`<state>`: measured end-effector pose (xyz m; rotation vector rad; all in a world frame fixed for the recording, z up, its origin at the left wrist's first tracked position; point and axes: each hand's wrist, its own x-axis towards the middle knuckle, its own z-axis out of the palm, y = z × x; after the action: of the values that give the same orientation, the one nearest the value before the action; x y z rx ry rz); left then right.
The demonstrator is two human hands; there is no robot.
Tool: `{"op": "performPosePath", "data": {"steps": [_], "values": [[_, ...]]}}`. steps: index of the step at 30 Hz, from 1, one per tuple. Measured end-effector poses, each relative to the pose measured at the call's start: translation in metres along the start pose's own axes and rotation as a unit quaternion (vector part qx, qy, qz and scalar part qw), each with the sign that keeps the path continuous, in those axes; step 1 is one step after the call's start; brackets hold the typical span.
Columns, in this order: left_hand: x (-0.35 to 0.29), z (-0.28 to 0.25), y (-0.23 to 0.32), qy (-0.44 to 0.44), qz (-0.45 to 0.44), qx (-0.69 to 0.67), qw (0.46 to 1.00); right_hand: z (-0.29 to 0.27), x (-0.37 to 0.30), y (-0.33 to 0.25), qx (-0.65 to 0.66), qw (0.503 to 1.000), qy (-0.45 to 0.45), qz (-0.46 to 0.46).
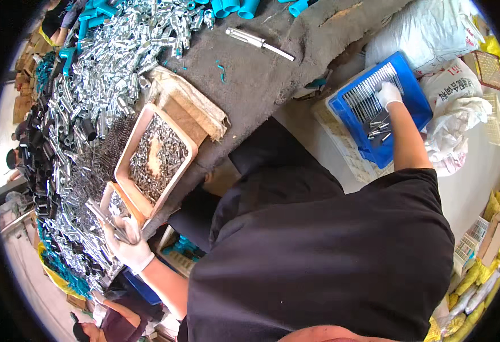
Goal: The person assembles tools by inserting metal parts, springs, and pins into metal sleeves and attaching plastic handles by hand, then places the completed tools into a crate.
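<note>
My left hand (pixel 129 248), in a white glove, is closed round a few slim silver metal tubes (pixel 97 212) at the near left end of the workbench. Beside it stands a small orange-rimmed tray (pixel 142 218) with shiny bits inside. Over on the right, my right hand (pixel 389 94), also gloved in white, reaches into a blue plastic bin (pixel 418 108). Its bunched fingers rest at a row of slender metal rods (pixel 359 98); what they grip is hidden. Shorter rods with dark parts (pixel 378 126) lie loose in the same bin.
A beige tray (pixel 191 149) of small metal parts sits on the bench edge, near dark springs (pixel 110 142) and a large heap of silver fittings (pixel 110 62). One silver tool with a thin shaft (pixel 259 43) lies on the dark bench cover. White sacks (pixel 426 34) flank the bin. Other people work at far left.
</note>
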<state>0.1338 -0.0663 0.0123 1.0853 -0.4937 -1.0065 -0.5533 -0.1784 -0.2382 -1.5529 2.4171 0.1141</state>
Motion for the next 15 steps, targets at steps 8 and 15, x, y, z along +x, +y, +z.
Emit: {"op": "performPosePath", "data": {"steps": [8, 15], "values": [[0.030, -0.029, -0.002, 0.091, 0.032, 0.077, 0.992, 0.062, 0.032, 0.008, -0.023, 0.999, -0.026, 0.039], [0.017, 0.001, -0.014, 0.146, 0.082, 0.141, 0.976, 0.102, 0.062, 0.044, -0.037, 0.999, -0.030, 0.026]]}}
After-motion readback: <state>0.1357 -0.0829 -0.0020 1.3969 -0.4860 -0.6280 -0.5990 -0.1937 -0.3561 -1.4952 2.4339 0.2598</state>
